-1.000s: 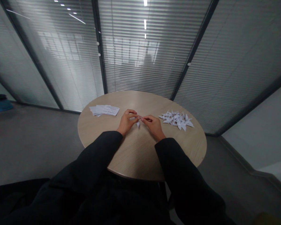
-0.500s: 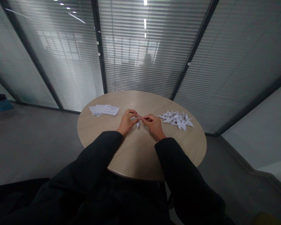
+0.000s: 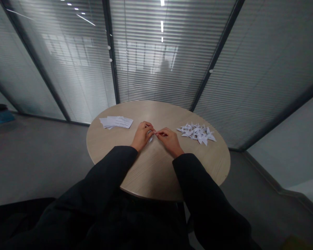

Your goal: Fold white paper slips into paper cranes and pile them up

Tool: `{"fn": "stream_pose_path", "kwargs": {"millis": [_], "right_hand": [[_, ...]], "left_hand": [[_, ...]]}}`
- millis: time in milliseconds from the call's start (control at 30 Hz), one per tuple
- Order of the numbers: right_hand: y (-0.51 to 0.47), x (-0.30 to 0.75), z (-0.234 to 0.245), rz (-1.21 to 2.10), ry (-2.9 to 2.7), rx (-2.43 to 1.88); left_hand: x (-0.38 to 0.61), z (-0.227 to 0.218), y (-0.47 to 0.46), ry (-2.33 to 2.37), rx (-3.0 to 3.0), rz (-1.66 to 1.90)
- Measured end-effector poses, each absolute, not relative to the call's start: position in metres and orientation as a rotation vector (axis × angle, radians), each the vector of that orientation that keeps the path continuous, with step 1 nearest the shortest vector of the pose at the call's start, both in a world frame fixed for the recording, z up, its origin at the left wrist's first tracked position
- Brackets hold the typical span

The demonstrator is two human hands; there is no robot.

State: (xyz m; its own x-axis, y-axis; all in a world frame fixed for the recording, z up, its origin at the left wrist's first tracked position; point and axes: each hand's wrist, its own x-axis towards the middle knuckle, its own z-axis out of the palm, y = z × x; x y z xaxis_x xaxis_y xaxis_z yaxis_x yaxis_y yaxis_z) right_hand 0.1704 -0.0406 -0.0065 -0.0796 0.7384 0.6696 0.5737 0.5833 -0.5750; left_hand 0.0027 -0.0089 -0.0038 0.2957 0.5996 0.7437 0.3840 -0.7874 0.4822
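Paper is showing only as a small white folded piece (image 3: 150,139) near the middle of the table, tucked under the fingers of the left hand (image 3: 142,136), and most of its shape is hidden. The right hand (image 3: 170,141) is reaching in from the other side, so the fingertips (image 3: 158,132) of both hands are meeting, pressed close in a tight pinch on the piece rather than spread. Both hands are staying low over the round wooden table (image 3: 151,170); for paper this thin, that low, fingertip-only pressure looks like the right touch. To the right, a heap of white folded paper shapes (image 3: 197,134) is lying apart from the hands, while a stack of printed sheets (image 3: 116,122) is lying to the left.
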Motion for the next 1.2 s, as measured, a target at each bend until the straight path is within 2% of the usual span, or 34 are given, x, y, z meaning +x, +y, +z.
{"fn": "stream_pose_path", "kwargs": {"millis": [467, 1200], "right_hand": [[-0.045, 0.165, -0.005, 0.061, -1.785, -1.102], [-0.053, 0.158, -0.001, -0.377, -1.930, -1.216]], "left_hand": [[0.005, -0.014, 0.004, 0.971, 1.841, 1.398], [0.009, -0.019, 0.003, 0.947, 1.853, 1.333]]}}
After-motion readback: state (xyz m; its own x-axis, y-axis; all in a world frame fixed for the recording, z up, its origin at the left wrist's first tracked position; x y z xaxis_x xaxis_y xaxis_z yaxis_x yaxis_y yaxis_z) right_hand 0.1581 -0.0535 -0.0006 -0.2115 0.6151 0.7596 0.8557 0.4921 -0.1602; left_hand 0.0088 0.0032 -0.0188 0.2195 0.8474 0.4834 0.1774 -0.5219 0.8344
